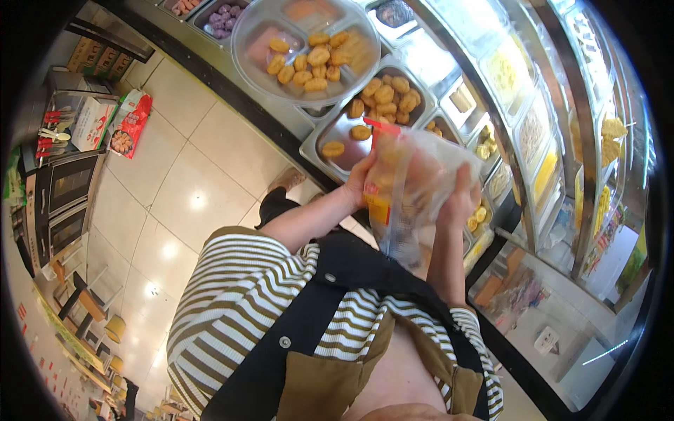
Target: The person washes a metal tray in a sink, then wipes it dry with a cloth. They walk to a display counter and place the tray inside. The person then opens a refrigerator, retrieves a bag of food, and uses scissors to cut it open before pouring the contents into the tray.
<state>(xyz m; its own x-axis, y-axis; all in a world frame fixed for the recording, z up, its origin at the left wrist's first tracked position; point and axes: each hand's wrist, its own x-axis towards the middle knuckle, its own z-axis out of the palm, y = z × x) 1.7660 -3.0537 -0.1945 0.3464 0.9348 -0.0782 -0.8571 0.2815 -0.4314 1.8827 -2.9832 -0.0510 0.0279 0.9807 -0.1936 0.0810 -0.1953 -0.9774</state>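
Note:
Both hands hold a clear plastic food bag (pixel 405 184) with red and yellow print, in front of my body. My left hand (pixel 362 179) grips its left side near the red edge. My right hand (pixel 459 200) grips the right side, partly behind crumpled film. Under and beyond the bag's upper end is a metal tray (pixel 345 158) with round golden-brown pieces (pixel 384 97), some loose at its near side. Behind it, a large round clear divided container (pixel 247 84) holds more such pieces (pixel 316 60). The bag hides part of the tray.
Metal food pans (pixel 421 58) and glass-fronted shelves (pixel 508 73) line the counter at the right. A pan of purple balls (pixel 224 21) stands at the upper left. A red food bag (pixel 130 123) lies left, beside a carton (pixel 95 123) and a dark oven-like appliance (pixel 68 184). Tiled floor (pixel 174 173) lies between.

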